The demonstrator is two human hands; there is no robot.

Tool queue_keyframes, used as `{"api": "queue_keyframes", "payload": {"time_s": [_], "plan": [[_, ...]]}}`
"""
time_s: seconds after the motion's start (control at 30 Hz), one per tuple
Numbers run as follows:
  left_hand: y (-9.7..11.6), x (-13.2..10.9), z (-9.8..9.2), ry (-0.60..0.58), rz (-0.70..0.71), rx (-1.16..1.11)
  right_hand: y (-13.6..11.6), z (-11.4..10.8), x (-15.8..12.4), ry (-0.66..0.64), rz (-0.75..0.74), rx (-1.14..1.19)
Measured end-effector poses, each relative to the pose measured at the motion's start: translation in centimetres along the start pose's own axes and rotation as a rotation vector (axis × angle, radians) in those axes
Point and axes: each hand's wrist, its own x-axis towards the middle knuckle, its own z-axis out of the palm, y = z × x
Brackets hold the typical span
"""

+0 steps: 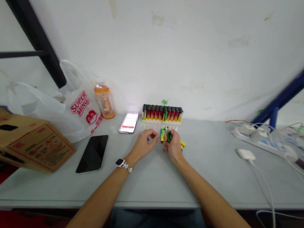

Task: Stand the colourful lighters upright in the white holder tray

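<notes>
My right hand [174,145] is closed around a green lighter [169,136], whose lower part is hidden by the fingers. More loose lighters lie by that hand: a green one [162,134] to its left and a yellow one [183,144] partly behind it. My left hand [145,141] is a little to the left, just above the table, thumb and fingers loosely curved with a gap between them and nothing visible inside. Beyond both hands, many lighters [156,112] with dark tops and red and yellow bodies stand upright in rows in a pale tray [151,121].
Left of my hands are a lit phone [128,123], a dark tablet [93,153], an orange drink bottle [105,101], a white plastic bag [58,108] and a cardboard box [27,139]. A power strip [265,141] and a white charger [246,154] with cables lie to the right.
</notes>
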Motion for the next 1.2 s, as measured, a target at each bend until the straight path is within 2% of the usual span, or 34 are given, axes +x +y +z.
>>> {"api": "queue_keyframes", "payload": {"time_s": [0.1,0.17,0.33,0.47,0.63,0.8,0.9,1.07,1.2], "plan": [[-0.3,0.0,0.1,-0.02,-0.016,0.009,-0.2,0.1,0.4,0.036,-0.002,0.156],[-0.4,0.0,0.2,-0.037,-0.029,0.011,-0.3,0.0,0.8,0.058,-0.057,0.141],[-0.7,0.0,0.3,-0.067,-0.057,0.005,-0.6,-0.8,2.0,0.102,-0.262,-0.149],[-0.9,-0.1,0.4,-0.084,-0.068,0.004,-1.1,-1.3,4.1,0.15,-0.421,-0.425],[-1.1,-0.1,0.6,-0.09,-0.063,0.021,-2.1,-0.2,8.4,0.036,-0.429,-0.547],[-1.3,-0.3,0.6,-0.096,-0.063,0.016,-2.6,1.5,11.9,-0.028,-0.569,-0.644],[-1.2,-0.3,0.4,-0.101,-0.067,0.004,-2.2,1.9,13.4,-0.062,-0.595,-0.737],[-1.0,-0.3,0.4,-0.111,-0.074,-0.002,-0.9,2.0,14.7,-0.078,-0.598,-0.818],[-1.1,-0.3,0.5,-0.118,-0.071,0.0,-1.0,2.0,13.7,-0.03,-0.619,-1.015]]}}
